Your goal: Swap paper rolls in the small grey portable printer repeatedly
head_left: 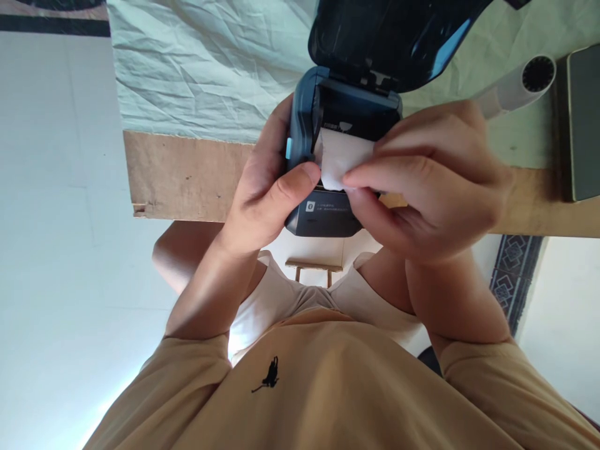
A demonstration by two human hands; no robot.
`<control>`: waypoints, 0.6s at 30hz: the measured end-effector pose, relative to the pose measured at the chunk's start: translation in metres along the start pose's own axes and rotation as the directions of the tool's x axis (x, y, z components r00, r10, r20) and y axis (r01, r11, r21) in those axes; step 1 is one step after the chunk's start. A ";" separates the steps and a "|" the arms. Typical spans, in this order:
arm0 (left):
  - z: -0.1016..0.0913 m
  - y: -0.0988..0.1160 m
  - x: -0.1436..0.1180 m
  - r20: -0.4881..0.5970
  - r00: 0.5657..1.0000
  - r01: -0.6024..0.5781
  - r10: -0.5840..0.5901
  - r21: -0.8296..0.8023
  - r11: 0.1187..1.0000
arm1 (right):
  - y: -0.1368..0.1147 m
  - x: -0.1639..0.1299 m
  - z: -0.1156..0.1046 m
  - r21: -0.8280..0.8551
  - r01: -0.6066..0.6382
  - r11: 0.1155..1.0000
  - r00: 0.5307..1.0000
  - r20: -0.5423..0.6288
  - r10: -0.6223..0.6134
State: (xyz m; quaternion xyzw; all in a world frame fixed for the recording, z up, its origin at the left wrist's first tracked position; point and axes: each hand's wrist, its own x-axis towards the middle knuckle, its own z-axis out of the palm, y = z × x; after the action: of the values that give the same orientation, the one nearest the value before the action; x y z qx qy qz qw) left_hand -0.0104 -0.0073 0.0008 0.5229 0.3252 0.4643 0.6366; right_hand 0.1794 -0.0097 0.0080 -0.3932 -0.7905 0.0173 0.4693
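A small dark blue label printer (328, 212) sits at the near edge of the table, its lid (389, 37) swung open toward the far side. My left hand (265, 187) grips the printer's left side, thumb resting on its front next to the paper. My right hand (431, 181) pinches the free end of a white paper strip (342, 159) that comes out of the open printer bay. The paper roll itself is hidden behind my fingers.
A crumpled pale green cloth (197, 69) covers the wooden table (182, 175). A white cylindrical device (520, 84) and a dark flat object (584, 119) lie at the right. My tan shirt (328, 387) fills the lower view.
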 end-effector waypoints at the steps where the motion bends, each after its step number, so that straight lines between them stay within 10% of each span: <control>1: 0.000 -0.002 0.001 -0.003 1.000 -0.008 0.008 -0.019 1.000 | 0.000 -0.001 0.000 0.020 0.012 1.000 1.000 0.001 -0.012; 6: -0.008 -0.018 0.006 0.003 1.000 -0.006 0.006 -0.032 0.999 | -0.002 -0.006 0.003 0.042 0.074 0.996 0.997 -0.018 -0.073; 8: -0.010 -0.022 0.007 0.028 0.979 -0.202 0.204 -0.048 0.978 | -0.003 -0.008 0.004 0.037 0.090 0.995 0.996 -0.028 -0.089; 13: -0.004 -0.010 -0.001 -0.023 0.996 0.084 -0.082 0.063 0.994 | 0.002 -0.010 0.004 0.058 0.090 0.994 0.995 0.035 -0.092; 18: 0.000 0.000 -0.006 -0.063 0.997 0.058 -0.053 0.081 0.995 | 0.007 -0.010 -0.004 0.140 -0.141 0.980 0.984 -0.088 0.154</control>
State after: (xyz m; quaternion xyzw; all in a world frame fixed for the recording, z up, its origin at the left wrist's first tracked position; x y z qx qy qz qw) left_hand -0.0128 -0.0125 -0.0001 0.5251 0.3778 0.4481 0.6170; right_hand 0.1891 -0.0123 -0.0003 -0.4190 -0.7322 0.0855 0.5302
